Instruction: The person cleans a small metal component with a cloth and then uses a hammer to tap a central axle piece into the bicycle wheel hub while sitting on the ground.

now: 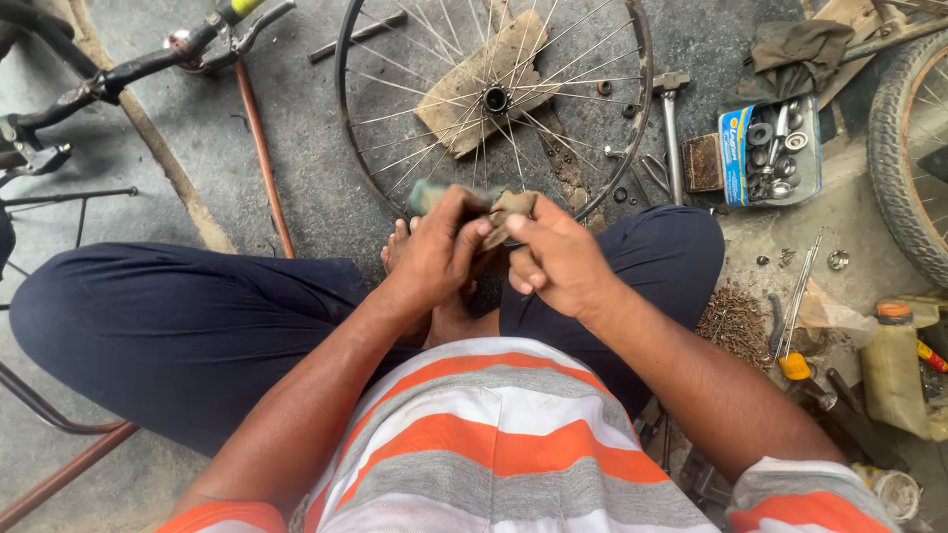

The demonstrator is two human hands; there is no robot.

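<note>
**Here, both hands close on a small grimy part above the lap**

Here the person sits cross-legged on the concrete floor (296,188), dark trousers spread to either side and a striped orange, grey and white shirt at the bottom of the view. At far left a bicycle frame (128,69) lies on the floor, and a rusty rod (262,148) runs down beside it.

The left hand (434,257) is curled, fingers bent and thumb pressed forward, gripping a small dirty part (499,209) from its left end; a greenish bit of it sticks out past the knuckles. The right hand (558,257) meets it from the other side, thumb and first fingers pinched on the same part, the remaining fingers folded in. The two hands touch each other around it, so its exact shape cannot be told. The part sits just above the crossed feet, in front of the near rim of a spoked wheel (494,99) that lies flat on the floor over a scrap of cardboard (484,84).

Right of the wheel lies a hammer (671,128), then an open tin of washers and nuts (770,153). At far right are a tyre (904,148), a screwdriver with a yellow handle (790,326) and a plastic bottle (894,365).
</note>
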